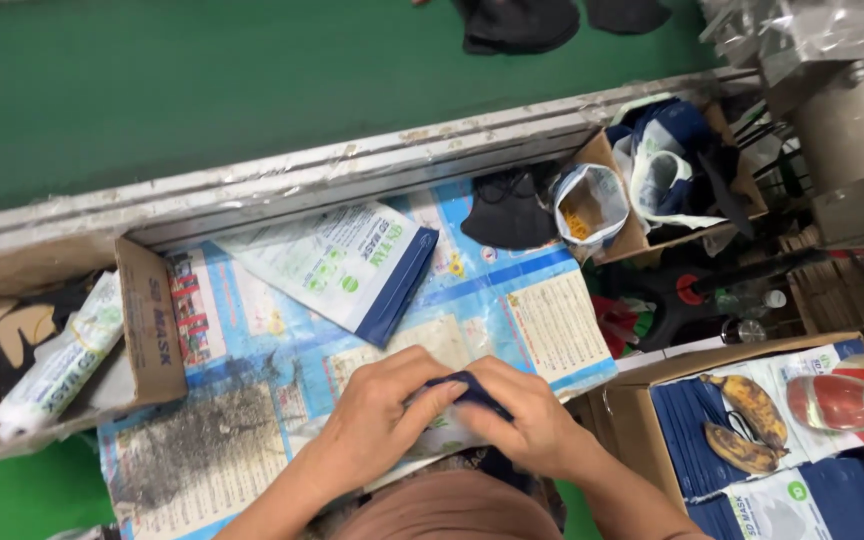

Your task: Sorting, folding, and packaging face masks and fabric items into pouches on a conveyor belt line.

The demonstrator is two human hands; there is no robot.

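My left hand (377, 420) and my right hand (522, 420) meet low in the middle of the view, both pinching the dark blue end of a white mask pouch (452, 432) that lies on the printed blue sheet (542, 330) covering the worktop. Most of that pouch is hidden under my fingers. Just beyond my hands a small stack of the same white and dark blue pouches (342, 265) lies tilted on the sheet. A black face mask (507, 212) rests further back to the right.
An open cardboard box (147, 330) at the left holds a white roll and dark masks. A box at the right (712, 430) holds blue pouches, two brown bananas (747, 410) and a bottle (842, 400). A green conveyor belt (202, 90) runs behind the metal rail.
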